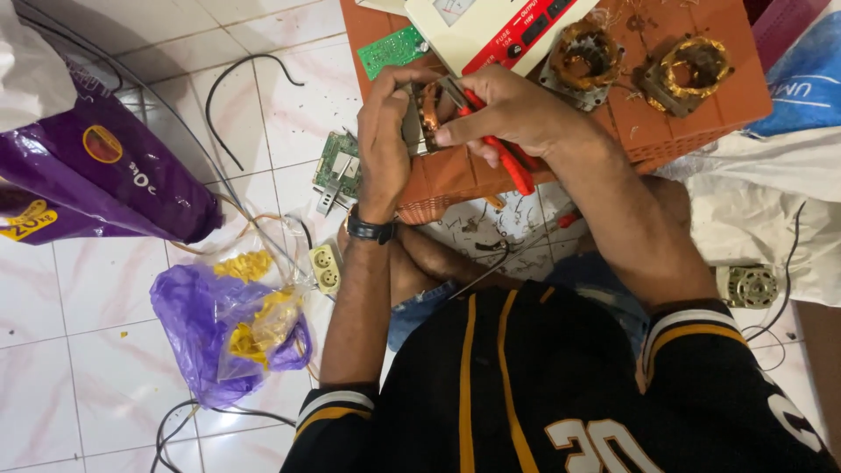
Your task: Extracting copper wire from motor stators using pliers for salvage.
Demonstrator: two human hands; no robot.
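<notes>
plainly, the left hand (383,131) is wrapped around a small motor stator with copper windings (422,114), gripping it from the side so its open face turns toward the right hand (512,109). that grip seems meant to steady the part, which is held up in the air just above the near edge of the orange plastic crate (692,123) rather than resting on it. the right hand is closed around red-handled pliers (504,144), with the tip pressed in at the copper coil, handles trailing down toward the wrist; the two hands meet at the stator, nearly touching.

on the crate, used upside down as a tabletop, two more wound stators (585,54) (692,72) sit side by side, well clear of the hands, next to a white and red meter box (499,26) and a green circuit board (392,50). another circuit board (337,166) lies on the tiled floor (114,289) just below the left wrist.

as for containers: a clear bag inside a purple plastic bag (228,324) holds something yellow, hard to tell what; a larger purple sack (96,166) lies near, contents hidden. a cream double socket (325,267) rests beside them.
</notes>
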